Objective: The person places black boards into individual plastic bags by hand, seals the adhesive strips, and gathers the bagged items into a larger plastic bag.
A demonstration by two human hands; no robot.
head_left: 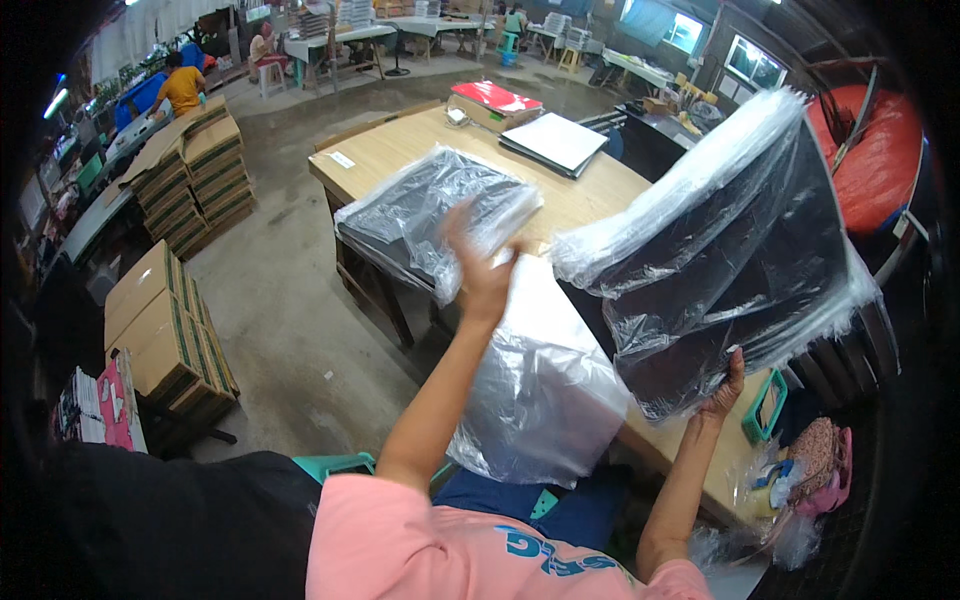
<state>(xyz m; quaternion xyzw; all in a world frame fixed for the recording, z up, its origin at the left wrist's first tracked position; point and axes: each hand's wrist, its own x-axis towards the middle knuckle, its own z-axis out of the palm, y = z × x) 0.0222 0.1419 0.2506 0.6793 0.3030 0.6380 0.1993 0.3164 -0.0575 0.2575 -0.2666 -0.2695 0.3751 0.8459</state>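
My right hand [722, 388] grips the lower edge of a thick stack of dark sheets in clear plastic sleeves [730, 255], which stands tilted at the right with its edges fanned. My left hand [482, 270] is raised, blurred by motion, with thumb and fingers apart and nothing visible in it. Just beyond it, a second pile of dark sheets in clear plastic [425, 205] lies on the wooden table [590, 200]. Below and right of the left hand, a clear plastic sleeve with a white sheet [535, 390] hangs over the near table edge toward my lap.
On the table's far side are a red-topped box [495, 100] and a black-and-white stack of boards [553, 145]. A green basket [765, 405] sits at the right. Cardboard cartons [165, 320] stand on the floor at the left. Other people sit at distant tables.
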